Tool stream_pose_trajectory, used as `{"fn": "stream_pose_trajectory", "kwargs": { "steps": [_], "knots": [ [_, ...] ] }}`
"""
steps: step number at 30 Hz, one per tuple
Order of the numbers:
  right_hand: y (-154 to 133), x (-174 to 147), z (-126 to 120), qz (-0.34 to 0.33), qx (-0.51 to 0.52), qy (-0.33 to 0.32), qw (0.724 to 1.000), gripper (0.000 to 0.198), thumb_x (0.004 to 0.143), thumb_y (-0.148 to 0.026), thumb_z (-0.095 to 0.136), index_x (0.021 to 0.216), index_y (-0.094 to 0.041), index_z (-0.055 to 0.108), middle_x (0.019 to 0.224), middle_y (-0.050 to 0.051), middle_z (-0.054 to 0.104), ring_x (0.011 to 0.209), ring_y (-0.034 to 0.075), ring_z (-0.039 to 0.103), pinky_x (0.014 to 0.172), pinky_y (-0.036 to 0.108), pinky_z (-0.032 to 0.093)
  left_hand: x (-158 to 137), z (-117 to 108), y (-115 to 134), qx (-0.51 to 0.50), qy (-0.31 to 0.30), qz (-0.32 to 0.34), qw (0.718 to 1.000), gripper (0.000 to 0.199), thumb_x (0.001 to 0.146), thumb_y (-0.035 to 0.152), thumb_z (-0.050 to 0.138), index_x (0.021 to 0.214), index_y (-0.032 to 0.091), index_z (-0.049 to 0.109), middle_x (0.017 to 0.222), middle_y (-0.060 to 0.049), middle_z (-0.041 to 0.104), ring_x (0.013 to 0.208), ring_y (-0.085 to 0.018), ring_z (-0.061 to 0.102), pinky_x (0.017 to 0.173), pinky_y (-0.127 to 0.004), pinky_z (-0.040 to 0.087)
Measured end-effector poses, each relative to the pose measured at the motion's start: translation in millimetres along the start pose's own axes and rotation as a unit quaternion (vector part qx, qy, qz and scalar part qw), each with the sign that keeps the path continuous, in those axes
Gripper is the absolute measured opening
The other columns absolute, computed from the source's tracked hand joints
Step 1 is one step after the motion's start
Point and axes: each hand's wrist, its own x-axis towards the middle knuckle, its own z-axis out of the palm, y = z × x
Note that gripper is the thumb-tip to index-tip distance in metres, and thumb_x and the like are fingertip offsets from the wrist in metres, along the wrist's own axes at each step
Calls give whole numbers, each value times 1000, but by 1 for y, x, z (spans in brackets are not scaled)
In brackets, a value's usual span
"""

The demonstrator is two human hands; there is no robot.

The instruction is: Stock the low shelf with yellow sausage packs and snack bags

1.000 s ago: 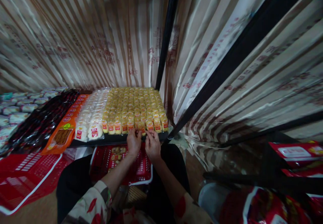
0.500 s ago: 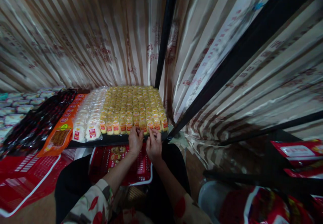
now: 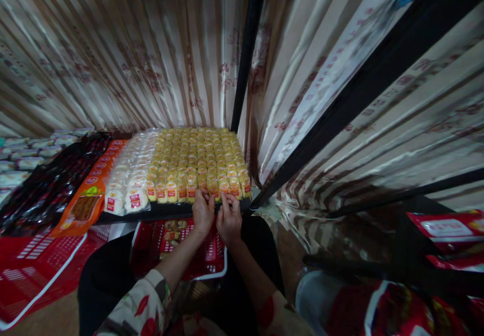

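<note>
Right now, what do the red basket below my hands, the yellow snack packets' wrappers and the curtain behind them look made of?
Red basket: probably moulded plastic, smooth-looking, given its regular cut-out walls. Snack wrappers: likely clear, glossy plastic film, since yellow shows through and highlights glint. Curtain: apparently satiny fabric, from its pleats and sheen, though plastic sheeting is possible.

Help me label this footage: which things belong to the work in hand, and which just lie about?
In the work:
yellow packets, left hand and right hand at their front
probably the red basket below

Apparently lying about:
white packets
orange packet
dark packets
far-left basket
red packets at right
</note>
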Motion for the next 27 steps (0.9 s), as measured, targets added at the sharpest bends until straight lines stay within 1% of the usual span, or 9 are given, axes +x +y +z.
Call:
{"fn": "stream_pose_trajectory", "kwargs": {
  "steps": [6, 9, 11, 16, 22, 27],
  "knots": [
    [1, 1, 0, -19, -5, 4, 1000, 49, 83, -12, 35, 130, -19, 49, 116, 14, 49, 105, 21, 51, 88, 38, 49, 0, 4, -1, 36, 3, 60, 998, 4, 81, 22, 52, 82, 20, 49, 79, -1, 55, 74, -15, 55, 71, -27, 44],
    [1, 1, 0, -24, -14, -4, 1000, 51, 83, -12, 35, 132, -19, 46, 116, 14, 48, 104, 21, 52, 88, 37, 50, 1, 5, -3, 45, 5, 78, 996, 3, 82, 22, 51, 82, 20, 50, 81, -2, 55, 75, -15, 55, 72, -27, 44],
    [1, 2, 0, -27, -18, -3, 999, 50, 84, -12, 35, 133, -19, 45, 117, 14, 47, 105, 21, 52, 87, 37, 50, 0, 4, -3, 61, -6, 87, 994, 3, 83, 22, 50, 83, 20, 51, 82, -3, 55, 76, -16, 55, 71, -27, 44],
    [0, 2, 0, -34, -27, -6, 999, 46, 87, -15, 33, 132, -17, 45, 116, 15, 49, 107, 21, 52, 88, 37, 49, -1, 1, -3, 84, -45, 89, 992, 6, 85, 19, 47, 85, 20, 52, 85, -3, 56, 79, -15, 55, 74, -26, 44],
    [1, 1, 0, -5, -9, -6, 1000, 43, 89, -21, 33, 130, -17, 47, 116, 14, 51, 105, 21, 53, 88, 37, 49, -6, 1, -6, 92, -62, 93, 990, 12, 86, 19, 44, 91, 21, 54, 93, -3, 55, 84, -15, 56, 75, -24, 44],
    [0, 1, -5, 3, 33, -25, 999, 43, 88, -21, 33, 127, -16, 49, 113, 13, 48, 98, 18, 56, 87, 35, 49, -10, -3, -8, 71, -68, 107, 989, 17, 86, 18, 42, 95, 21, 57, 97, -5, 56, 86, -15, 56, 77, -24, 44]
  ]
}}
